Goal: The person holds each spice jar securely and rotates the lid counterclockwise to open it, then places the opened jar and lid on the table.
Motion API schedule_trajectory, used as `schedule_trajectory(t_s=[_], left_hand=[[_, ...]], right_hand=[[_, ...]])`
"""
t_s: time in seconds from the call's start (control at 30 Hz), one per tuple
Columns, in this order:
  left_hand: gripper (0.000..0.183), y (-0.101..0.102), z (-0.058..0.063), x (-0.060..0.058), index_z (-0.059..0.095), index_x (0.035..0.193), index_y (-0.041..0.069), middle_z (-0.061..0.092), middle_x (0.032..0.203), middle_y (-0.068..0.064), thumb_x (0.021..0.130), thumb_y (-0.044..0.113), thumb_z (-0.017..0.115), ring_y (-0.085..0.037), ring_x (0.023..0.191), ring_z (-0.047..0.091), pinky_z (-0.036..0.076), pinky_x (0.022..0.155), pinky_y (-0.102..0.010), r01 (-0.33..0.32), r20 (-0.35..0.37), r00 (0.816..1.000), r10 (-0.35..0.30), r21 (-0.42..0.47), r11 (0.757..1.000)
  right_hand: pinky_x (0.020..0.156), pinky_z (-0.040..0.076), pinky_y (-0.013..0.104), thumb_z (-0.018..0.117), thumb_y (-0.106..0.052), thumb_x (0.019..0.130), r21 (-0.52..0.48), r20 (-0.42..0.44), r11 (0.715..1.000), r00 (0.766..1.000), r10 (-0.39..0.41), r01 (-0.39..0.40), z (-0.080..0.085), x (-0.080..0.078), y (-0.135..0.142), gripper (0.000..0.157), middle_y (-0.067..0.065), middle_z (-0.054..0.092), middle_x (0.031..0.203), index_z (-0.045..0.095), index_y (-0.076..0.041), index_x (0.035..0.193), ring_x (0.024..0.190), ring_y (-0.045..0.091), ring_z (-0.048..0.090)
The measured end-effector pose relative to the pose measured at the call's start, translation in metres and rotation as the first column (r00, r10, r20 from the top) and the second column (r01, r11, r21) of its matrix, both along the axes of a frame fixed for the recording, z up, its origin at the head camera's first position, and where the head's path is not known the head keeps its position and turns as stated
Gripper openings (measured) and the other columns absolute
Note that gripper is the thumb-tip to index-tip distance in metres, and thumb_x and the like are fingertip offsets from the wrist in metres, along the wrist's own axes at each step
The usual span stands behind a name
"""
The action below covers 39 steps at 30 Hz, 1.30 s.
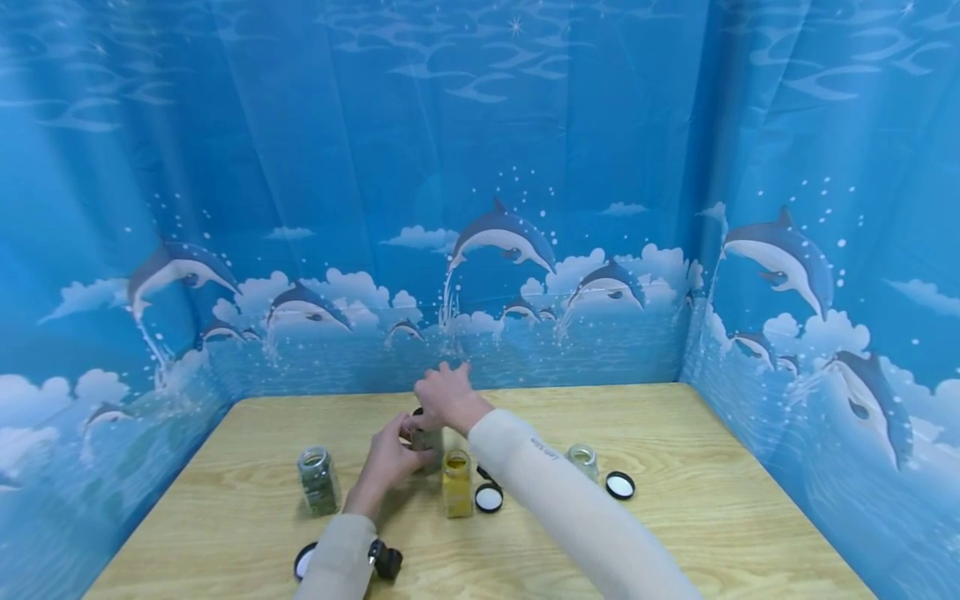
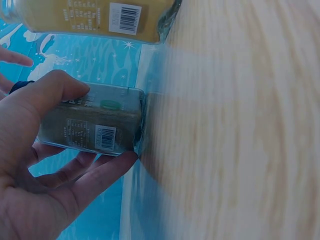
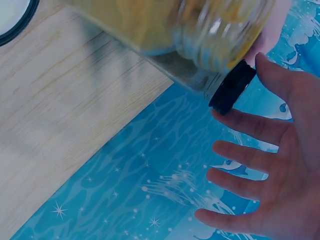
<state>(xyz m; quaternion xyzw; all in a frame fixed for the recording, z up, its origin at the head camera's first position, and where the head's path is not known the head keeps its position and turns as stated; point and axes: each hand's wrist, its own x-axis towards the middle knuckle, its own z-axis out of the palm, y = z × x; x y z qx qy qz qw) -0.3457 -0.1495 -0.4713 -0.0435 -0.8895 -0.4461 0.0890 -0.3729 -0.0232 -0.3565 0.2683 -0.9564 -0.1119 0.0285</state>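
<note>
A square glass spice jar (image 2: 90, 120) of dull brown-grey contents stands upright near the back of the table. My left hand (image 1: 392, 458) (image 2: 45, 145) holds it from the side, thumb across one face and fingers along the other. On its mouth sits a black screw cap (image 3: 232, 87). My right hand (image 1: 448, 398) (image 3: 270, 150) pinches that cap between thumb and index finger, its other fingers spread out. Just in front stands an uncapped jar of yellow powder (image 1: 457, 493), which covers part of the held jar in the right wrist view.
At left stands an uncapped jar of green flakes (image 1: 318, 485). An open glass jar (image 1: 582, 458) is at right, partly behind the right sleeve. Black lids with white liners lie beside the yellow jar (image 1: 489, 498), at right (image 1: 620, 485) and by the left sleeve (image 1: 303, 562). A dolphin-print curtain (image 1: 495, 167) borders the table.
</note>
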Motion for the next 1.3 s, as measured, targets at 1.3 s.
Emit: schedule_trajectory(t_s=[1.3], left_hand=[[0.039, 0.001, -0.003, -0.002, 0.049, 0.082, 0.012, 0.061, 0.087, -0.007, 0.067, 0.016, 0.084, -0.018, 0.077, 0.061, 0.05, 0.061, -0.026, -0.006, -0.039, 0.999, 0.007, 0.022, 1.0]], right_hand=[[0.108, 0.028, 0.068, 0.053, -0.019, 0.094, -0.144, 0.223, 0.989, 0.973, 0.055, -0.023, 0.022, -0.005, 0.019, 0.035, -0.001, 0.058, 0.129, 0.057, -0.03, 0.127, 0.126, 0.029, 0.048]])
